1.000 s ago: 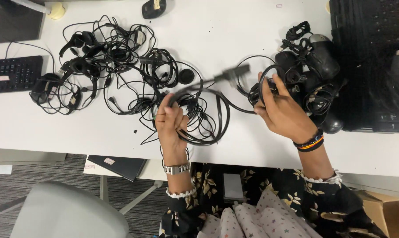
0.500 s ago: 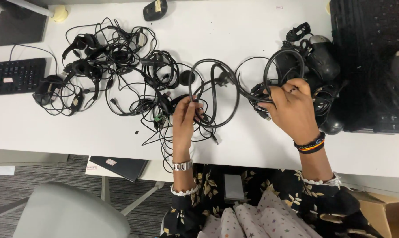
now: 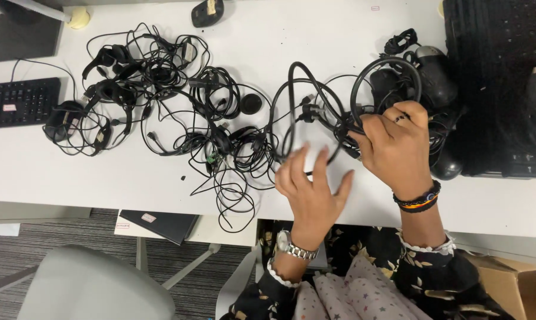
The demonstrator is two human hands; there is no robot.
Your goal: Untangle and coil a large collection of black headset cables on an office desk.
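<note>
Left hand [image 3: 312, 186] off cables, blurred, fingers spread; right hand [image 3: 395, 145] grips black cable loop [image 3: 386, 74].

On the white surface [image 3: 339, 35], the right hand [image 3: 395, 148] closes its grip on a black headset [image 3: 386, 89] whose band arches above the fingers, its cable looping off to the left. The left hand [image 3: 312, 189] hovers open, fingers spread, just beside that cable loop [image 3: 297, 101]. A tangle of black headsets and cords [image 3: 161, 101] sprawls further left, near a black keyboard [image 3: 19, 101].
</note>
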